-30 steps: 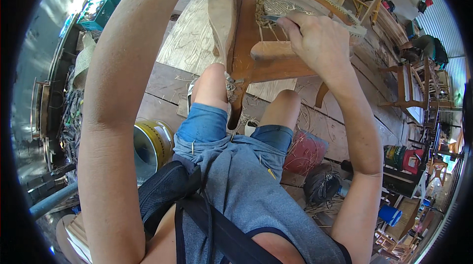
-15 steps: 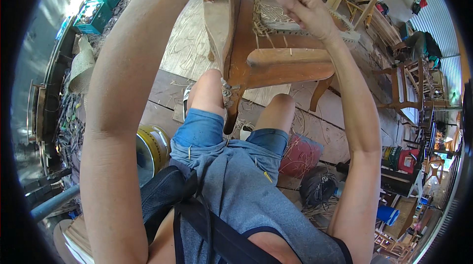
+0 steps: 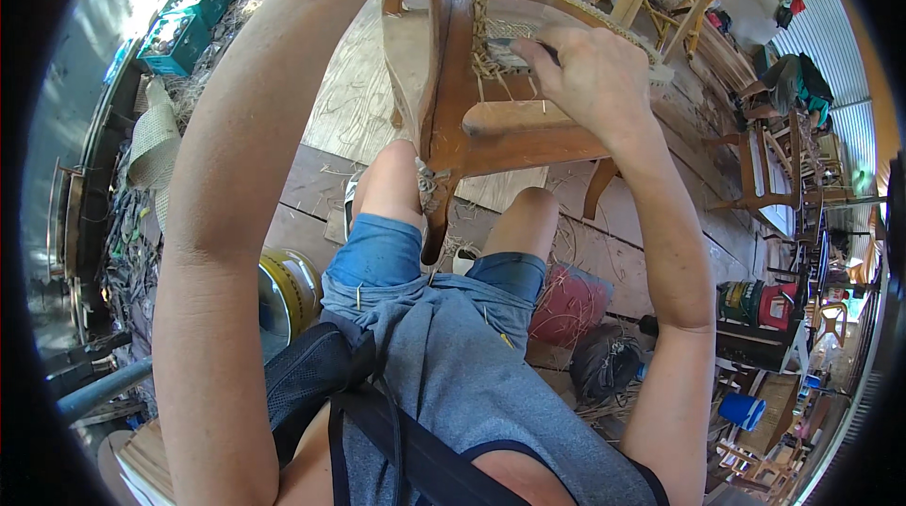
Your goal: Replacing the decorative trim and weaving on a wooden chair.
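A brown wooden chair (image 3: 451,43) with a woven cane border (image 3: 482,6) stands tipped in front of me, one leg between my knees. My right hand (image 3: 596,76) is closed at the cane edge by the chair's corner. Between its thumb and fingers is a slim dark tool (image 3: 502,42) whose kind I cannot make out. Its tip points left to the corner of the weave. Loose cane ends hang below this edge, over the wooden rail (image 3: 528,119). My left forearm (image 3: 283,62) reaches up past the chair's left side; the left hand lies beyond the top edge.
A yellow bucket (image 3: 288,294) stands by my left thigh, and a red container (image 3: 570,306) lies near my right one. Cane scraps litter the plank floor. Green crates (image 3: 179,42) sit at the far left. Another wooden chair frame (image 3: 769,161) stands at the right.
My right hand has come down and slightly left, from above the cane panel to its near edge. The slim tool now shows in it. The view has shifted a little.
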